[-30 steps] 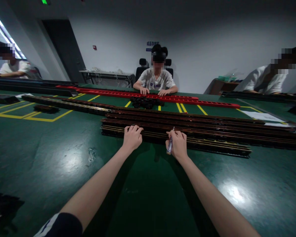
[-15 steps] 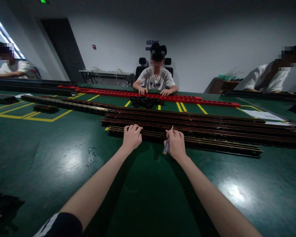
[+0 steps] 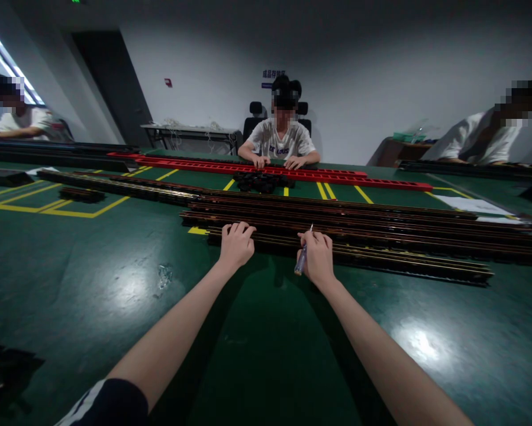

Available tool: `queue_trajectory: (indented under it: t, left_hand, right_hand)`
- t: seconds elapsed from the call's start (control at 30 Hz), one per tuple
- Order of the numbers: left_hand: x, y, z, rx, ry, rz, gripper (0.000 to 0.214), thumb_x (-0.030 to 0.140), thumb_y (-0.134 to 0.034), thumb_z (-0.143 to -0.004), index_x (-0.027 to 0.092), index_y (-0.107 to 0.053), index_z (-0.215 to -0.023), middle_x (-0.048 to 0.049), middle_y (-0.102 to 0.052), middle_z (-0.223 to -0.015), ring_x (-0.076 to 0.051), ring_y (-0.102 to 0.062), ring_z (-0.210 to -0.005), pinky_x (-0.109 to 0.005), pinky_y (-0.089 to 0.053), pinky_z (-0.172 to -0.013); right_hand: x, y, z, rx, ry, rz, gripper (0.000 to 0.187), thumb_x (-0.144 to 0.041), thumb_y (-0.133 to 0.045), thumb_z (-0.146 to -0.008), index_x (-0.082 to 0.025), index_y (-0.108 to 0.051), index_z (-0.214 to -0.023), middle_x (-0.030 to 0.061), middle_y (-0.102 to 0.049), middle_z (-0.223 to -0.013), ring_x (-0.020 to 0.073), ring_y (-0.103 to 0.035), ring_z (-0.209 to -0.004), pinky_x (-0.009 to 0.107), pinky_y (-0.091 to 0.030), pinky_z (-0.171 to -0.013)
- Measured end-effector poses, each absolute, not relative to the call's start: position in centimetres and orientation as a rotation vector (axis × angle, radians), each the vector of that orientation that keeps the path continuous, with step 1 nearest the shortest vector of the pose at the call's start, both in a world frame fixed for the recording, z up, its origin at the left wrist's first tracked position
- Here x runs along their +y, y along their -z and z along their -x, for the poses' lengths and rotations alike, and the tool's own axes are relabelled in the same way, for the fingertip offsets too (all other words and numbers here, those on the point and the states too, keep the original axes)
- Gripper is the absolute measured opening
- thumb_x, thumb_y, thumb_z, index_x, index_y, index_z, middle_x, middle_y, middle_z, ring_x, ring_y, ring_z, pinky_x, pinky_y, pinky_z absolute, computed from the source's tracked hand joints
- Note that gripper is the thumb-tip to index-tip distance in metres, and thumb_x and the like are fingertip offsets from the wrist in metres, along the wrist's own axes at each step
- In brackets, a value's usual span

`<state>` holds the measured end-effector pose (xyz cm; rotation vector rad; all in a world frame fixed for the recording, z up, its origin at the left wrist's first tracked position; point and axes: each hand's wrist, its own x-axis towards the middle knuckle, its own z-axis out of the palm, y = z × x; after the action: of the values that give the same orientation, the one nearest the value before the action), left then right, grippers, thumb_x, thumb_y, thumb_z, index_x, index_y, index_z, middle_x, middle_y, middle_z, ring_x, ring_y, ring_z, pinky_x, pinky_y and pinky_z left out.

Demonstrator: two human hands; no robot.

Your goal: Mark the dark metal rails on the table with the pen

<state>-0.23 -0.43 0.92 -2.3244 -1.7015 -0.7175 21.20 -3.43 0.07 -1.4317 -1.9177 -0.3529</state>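
Observation:
Several long dark rails with brass-coloured edges lie side by side across the green table (image 3: 115,284). The nearest rail (image 3: 403,265) is under both my hands. My left hand (image 3: 236,244) rests on it, fingers curled over its top. My right hand (image 3: 318,255) presses the same rail further right and also holds a small clear-handled screwdriver (image 3: 301,260), its tip pointing up and away from me.
A person sits across the table with both hands on a long red rail (image 3: 337,177); a pile of small black parts (image 3: 261,183) lies in front of it. Two other people sit far left and far right. Yellow floor-style markings (image 3: 70,210) and white paper (image 3: 470,207) lie on the table.
The nearest rail has slid to the right under my hands; its left end moved from left of my left hand to about level with it. A yellow mark is uncovered.

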Motion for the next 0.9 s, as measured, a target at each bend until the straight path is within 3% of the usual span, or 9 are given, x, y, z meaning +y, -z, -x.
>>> queue_trajectory:
  t: [0.2,0.47,0.73,0.9]
  left_hand:
    - [-0.56,-0.99,0.19,-1.69,0.71,2.309,0.038,0.015,-0.038,-0.082,0.019,-0.065,-0.109,-0.0103,-0.062,-0.112,-0.026,-0.053,-0.107,-0.047,-0.031,-0.099]
    - [-0.64,-1.14,0.16,-1.7,0.702,2.327,0.039,0.015,-0.036,-0.083,0.018,-0.062,-0.113,-0.0104,-0.063,-0.112,-0.025,-0.053,-0.107,-0.046,-0.031,-0.099]
    - [-0.68,-1.26,0.22,-1.709,0.718,2.343,0.038,0.016,-0.037,-0.083,0.02,-0.064,-0.109,-0.01,-0.063,-0.111,-0.026,-0.054,-0.106,-0.047,-0.032,-0.098]
    - [-0.7,-1.3,0.24,-1.719,0.712,2.339,0.038,0.015,-0.037,-0.082,0.021,-0.064,-0.108,-0.0095,-0.064,-0.11,-0.025,-0.054,-0.106,-0.047,-0.032,-0.098]
  right_hand:
    - [-3.15,0.08,-20.89,-1.921,0.338,1.491,0.016,-0.013,-0.054,-0.068,-0.021,-0.045,-0.078,0.0074,-0.066,-0.087,0.025,-0.054,-0.091,0.038,-0.032,-0.09]
    - [-3.18,0.32,-21.08,-1.947,0.35,1.471,0.023,0.001,-0.042,-0.074,-0.021,-0.044,-0.078,0.0068,-0.066,-0.088,0.0225,-0.055,-0.09,0.036,-0.034,-0.087]
    - [-3.4,0.08,-20.84,-1.932,0.366,1.467,0.016,-0.012,-0.054,-0.069,-0.022,-0.045,-0.079,0.0085,-0.065,-0.089,0.0254,-0.054,-0.09,0.04,-0.034,-0.09]
    - [-3.45,0.01,-20.73,-1.917,0.362,1.474,0.02,-0.004,-0.049,-0.068,-0.022,-0.045,-0.077,0.007,-0.065,-0.087,0.0242,-0.054,-0.09,0.039,-0.033,-0.087]
